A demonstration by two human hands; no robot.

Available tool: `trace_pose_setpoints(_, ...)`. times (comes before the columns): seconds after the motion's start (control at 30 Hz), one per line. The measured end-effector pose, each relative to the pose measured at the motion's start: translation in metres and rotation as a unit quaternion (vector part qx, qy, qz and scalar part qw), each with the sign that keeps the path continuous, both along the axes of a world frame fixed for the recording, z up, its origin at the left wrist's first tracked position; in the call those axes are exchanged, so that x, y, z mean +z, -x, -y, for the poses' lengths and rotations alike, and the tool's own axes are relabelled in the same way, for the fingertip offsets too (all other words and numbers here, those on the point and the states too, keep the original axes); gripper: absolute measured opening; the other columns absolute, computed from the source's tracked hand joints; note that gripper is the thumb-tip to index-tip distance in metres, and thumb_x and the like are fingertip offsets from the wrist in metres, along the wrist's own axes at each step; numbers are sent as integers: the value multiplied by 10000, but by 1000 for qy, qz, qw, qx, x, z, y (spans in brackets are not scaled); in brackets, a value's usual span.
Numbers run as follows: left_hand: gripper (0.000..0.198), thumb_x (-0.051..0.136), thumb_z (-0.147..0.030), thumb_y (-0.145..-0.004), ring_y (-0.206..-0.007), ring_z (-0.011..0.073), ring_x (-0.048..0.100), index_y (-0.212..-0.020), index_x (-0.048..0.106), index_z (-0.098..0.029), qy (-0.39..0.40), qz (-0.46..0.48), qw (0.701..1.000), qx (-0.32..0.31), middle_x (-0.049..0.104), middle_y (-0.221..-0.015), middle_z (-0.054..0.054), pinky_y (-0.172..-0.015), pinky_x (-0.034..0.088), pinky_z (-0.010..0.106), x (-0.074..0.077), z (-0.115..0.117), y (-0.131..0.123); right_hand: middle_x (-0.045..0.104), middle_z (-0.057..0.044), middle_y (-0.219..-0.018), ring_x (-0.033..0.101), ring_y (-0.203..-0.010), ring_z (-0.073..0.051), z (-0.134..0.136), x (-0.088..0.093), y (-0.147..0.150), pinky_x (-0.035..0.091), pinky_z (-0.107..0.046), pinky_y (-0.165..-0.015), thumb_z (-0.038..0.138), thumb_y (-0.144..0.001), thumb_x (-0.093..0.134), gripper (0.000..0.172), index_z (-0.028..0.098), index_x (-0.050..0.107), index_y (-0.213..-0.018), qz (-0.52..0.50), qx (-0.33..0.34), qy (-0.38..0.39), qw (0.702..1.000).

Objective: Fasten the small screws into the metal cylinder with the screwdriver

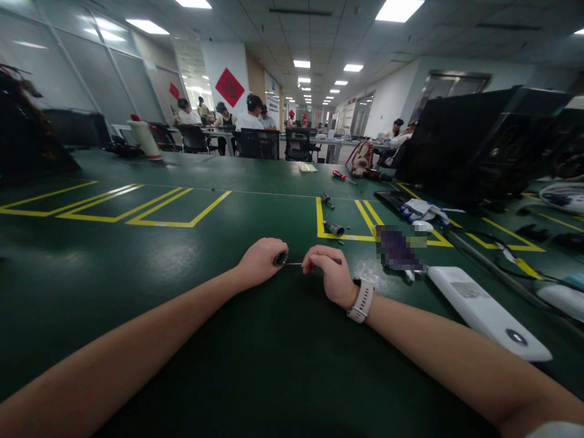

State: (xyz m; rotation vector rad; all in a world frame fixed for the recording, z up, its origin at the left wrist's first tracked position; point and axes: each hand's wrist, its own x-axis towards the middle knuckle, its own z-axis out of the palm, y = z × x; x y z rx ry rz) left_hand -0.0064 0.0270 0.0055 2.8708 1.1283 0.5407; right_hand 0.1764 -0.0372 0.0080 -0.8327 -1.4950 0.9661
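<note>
L hand clenched w/ dark cyl. part poking out — R hand pinching thin rod.

Tabletop: dark green — middle to bottom of frame
Tape: yellow outlines, left and right of centre
Held part: blackish, centre
Thin rod: silvery, centre
Watch strap: off-white
Wall sign: red — darker pattern, upper left

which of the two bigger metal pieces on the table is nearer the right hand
The front piece, by the yellow tape corner; the back piece is farther.
</note>
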Motion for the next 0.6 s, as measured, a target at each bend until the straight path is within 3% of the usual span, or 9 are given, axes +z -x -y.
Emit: trace_pose_setpoints(0.6,26,541,-149,-780,-724,168,546,-766,562,-155,15,8,1000,18,584,-742,24,-707,420,304,2,2,-1,487,10,-527,477,-538,-134,0,0,-1,376,-275,-544,235,-782,437,277,187,541,-529,27,-17,-11,999)
